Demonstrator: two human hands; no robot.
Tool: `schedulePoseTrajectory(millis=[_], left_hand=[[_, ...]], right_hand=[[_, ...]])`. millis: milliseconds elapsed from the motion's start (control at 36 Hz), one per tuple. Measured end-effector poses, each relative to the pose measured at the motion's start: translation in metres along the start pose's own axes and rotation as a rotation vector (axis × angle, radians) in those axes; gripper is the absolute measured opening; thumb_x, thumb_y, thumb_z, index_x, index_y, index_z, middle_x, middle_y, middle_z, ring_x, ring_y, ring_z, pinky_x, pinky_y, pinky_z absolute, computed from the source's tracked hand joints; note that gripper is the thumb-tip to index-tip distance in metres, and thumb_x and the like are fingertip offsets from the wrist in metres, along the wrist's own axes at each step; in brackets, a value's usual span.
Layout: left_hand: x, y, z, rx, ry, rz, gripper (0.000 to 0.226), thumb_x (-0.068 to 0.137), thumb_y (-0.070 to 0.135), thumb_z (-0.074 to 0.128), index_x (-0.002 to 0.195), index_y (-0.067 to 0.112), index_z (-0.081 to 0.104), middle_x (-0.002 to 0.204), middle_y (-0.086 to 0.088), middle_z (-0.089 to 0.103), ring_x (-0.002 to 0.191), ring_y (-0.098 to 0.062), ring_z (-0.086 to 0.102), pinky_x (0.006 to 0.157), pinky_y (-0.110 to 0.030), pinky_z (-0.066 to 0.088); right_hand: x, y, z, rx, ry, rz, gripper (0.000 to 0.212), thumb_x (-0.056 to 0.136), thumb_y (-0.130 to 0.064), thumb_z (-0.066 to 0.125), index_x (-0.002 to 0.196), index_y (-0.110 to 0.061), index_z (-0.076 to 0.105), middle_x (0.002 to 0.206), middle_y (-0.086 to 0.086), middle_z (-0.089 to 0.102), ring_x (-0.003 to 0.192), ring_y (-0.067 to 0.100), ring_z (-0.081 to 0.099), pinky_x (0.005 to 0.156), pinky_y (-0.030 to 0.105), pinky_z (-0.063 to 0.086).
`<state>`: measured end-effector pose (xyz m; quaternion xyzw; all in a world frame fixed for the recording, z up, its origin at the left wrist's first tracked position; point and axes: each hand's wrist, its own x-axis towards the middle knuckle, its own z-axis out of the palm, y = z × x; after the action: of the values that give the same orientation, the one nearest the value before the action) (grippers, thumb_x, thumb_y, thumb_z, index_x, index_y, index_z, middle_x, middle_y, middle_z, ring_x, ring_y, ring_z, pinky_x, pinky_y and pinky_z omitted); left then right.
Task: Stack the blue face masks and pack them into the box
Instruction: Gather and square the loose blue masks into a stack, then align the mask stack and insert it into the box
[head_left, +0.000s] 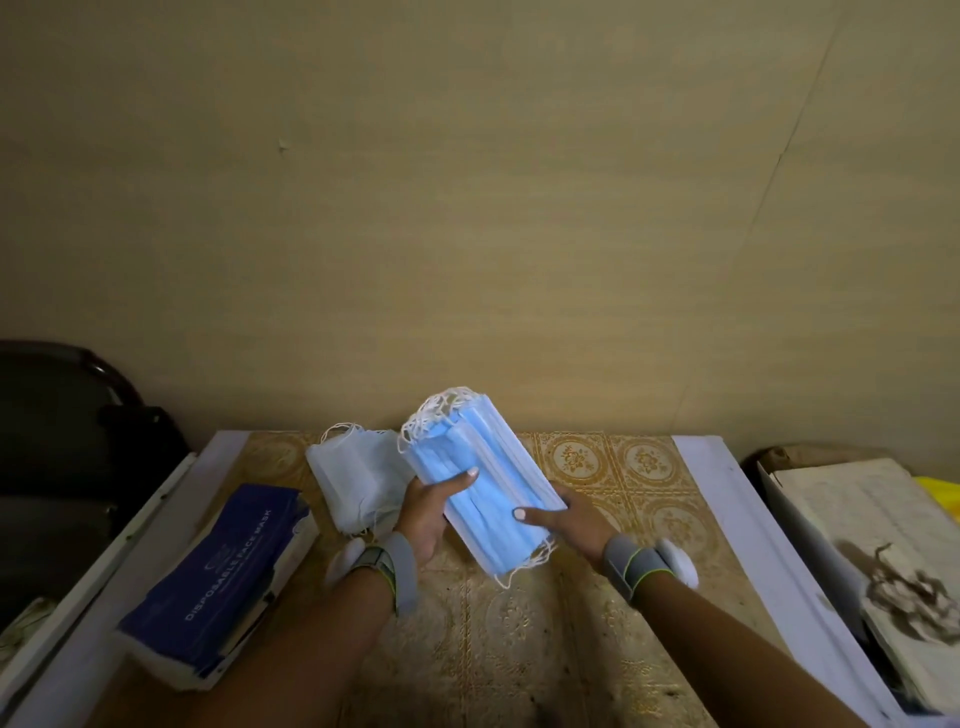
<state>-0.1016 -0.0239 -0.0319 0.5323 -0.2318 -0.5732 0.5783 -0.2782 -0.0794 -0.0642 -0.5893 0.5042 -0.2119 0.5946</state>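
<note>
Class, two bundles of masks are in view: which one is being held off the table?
The blue mask stack, gripped by the left hand and right hand. The white mask pile lies on the table.

Bare forearms, no sleeves. Grey fabric wristband with yellow-green edge trim (400, 569) on left wrist, white rounded puck attached. Matching grey trimmed wristband (636, 564) on right wrist, white disc (675, 561) outside.

Yellow floral-patterned surface (644, 467) against a beige wall (467, 208). Dark chair (62, 441) far left. White pile of face masks (358, 478) near the wall.
</note>
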Motion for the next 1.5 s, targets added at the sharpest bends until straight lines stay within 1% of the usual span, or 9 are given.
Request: schedulePoseTrajectory(millis=[111,250,333,667,833,972,1111,1278,1500], left_hand=[[-0.011,0.009,0.008,0.013,0.033,-0.006,0.043,0.091,0.007,0.055,0.132,-0.001,0.047,0.118,-0.016,0.056,0.121,-0.047,0.047,0.097,-0.047,0.044],[-0.015,0.008,0.009,-0.158,-0.058,-0.039,0.021,0.093,0.008,0.051,0.114,0.007,0.050,0.145,-0.022,0.037,0.081,-0.019,0.063,0.030,-0.006,0.036],[-0.010,0.005,0.007,-0.098,-0.041,-0.032,0.041,0.091,0.005,0.053,0.132,0.002,0.047,0.138,-0.023,0.049,0.130,-0.052,0.032,0.084,-0.035,0.057],[0.006,0.008,-0.039,0.501,-0.082,0.215,0.087,0.076,-0.003,0.071,0.144,0.018,0.023,0.132,0.006,0.039,0.121,-0.012,0.039,0.099,-0.026,0.038],[0.005,-0.012,-0.051,0.768,-0.164,0.202,0.151,0.020,0.090,0.059,0.138,-0.002,0.033,0.134,-0.002,0.039,0.122,-0.017,0.041,0.112,-0.036,0.029],[0.002,-0.027,-0.057,0.845,-0.218,0.183,0.128,0.035,0.087,0.059,0.130,0.003,0.044,0.132,-0.001,0.038,0.122,-0.012,0.037,0.107,-0.020,0.025],[-0.010,-0.031,-0.052,0.996,-0.281,0.258,0.075,0.056,0.053,0.072,0.093,0.091,0.019,0.122,0.053,0.040,0.124,0.020,0.032,0.105,-0.002,0.021],[0.001,-0.049,-0.060,0.974,-0.268,0.272,0.077,0.039,0.083,0.062,0.107,0.060,0.036,0.117,0.023,0.035,0.124,0.003,0.033,0.088,0.015,0.021],[0.014,-0.044,-0.054,0.927,-0.126,0.314,0.054,0.075,0.010,0.075,0.112,0.020,0.037,0.104,0.019,0.045,0.104,-0.006,0.048,0.089,0.002,0.039]], right_hand=[[0.004,0.003,-0.001,0.232,0.032,-0.014,0.098,0.043,-0.047,0.087,0.126,-0.014,0.048,0.120,0.008,0.064,0.103,0.026,0.065,0.088,0.043,0.056],[0.001,0.008,0.003,0.376,-0.048,-0.056,0.074,0.048,-0.025,0.085,0.117,-0.018,0.058,0.107,0.001,0.072,0.097,0.021,0.070,0.079,0.035,0.058],[0.001,0.008,0.002,0.378,-0.011,-0.046,0.074,0.044,-0.026,0.084,0.114,-0.015,0.061,0.101,0.001,0.072,0.092,0.020,0.070,0.076,0.031,0.058],[-0.005,0.005,-0.023,0.062,0.102,-0.102,0.055,0.056,-0.016,0.075,0.109,-0.015,0.059,0.103,0.006,0.065,0.083,0.015,0.062,0.055,0.016,0.052],[0.002,0.013,-0.023,-0.153,0.136,-0.195,0.086,0.051,-0.029,0.077,0.129,-0.014,0.046,0.117,0.003,0.060,0.106,0.019,0.056,0.073,0.014,0.048],[0.000,0.023,-0.013,-0.265,0.141,-0.191,0.076,0.060,-0.029,0.067,0.129,-0.006,0.046,0.119,0.003,0.055,0.111,0.017,0.051,0.088,0.024,0.042],[-0.001,0.053,-0.010,-0.293,0.114,-0.071,0.071,0.066,-0.013,0.080,0.123,-0.023,0.040,0.109,-0.008,0.054,0.116,0.023,0.051,0.094,0.038,0.045],[-0.001,0.053,-0.006,-0.333,0.064,-0.054,0.076,0.066,-0.015,0.082,0.126,-0.023,0.036,0.117,-0.001,0.050,0.123,0.024,0.046,0.092,0.022,0.035],[-0.002,0.040,-0.011,-0.405,0.211,-0.107,0.059,0.073,-0.014,0.077,0.126,-0.011,0.051,0.124,0.010,0.062,0.115,0.026,0.056,0.086,0.020,0.038]])
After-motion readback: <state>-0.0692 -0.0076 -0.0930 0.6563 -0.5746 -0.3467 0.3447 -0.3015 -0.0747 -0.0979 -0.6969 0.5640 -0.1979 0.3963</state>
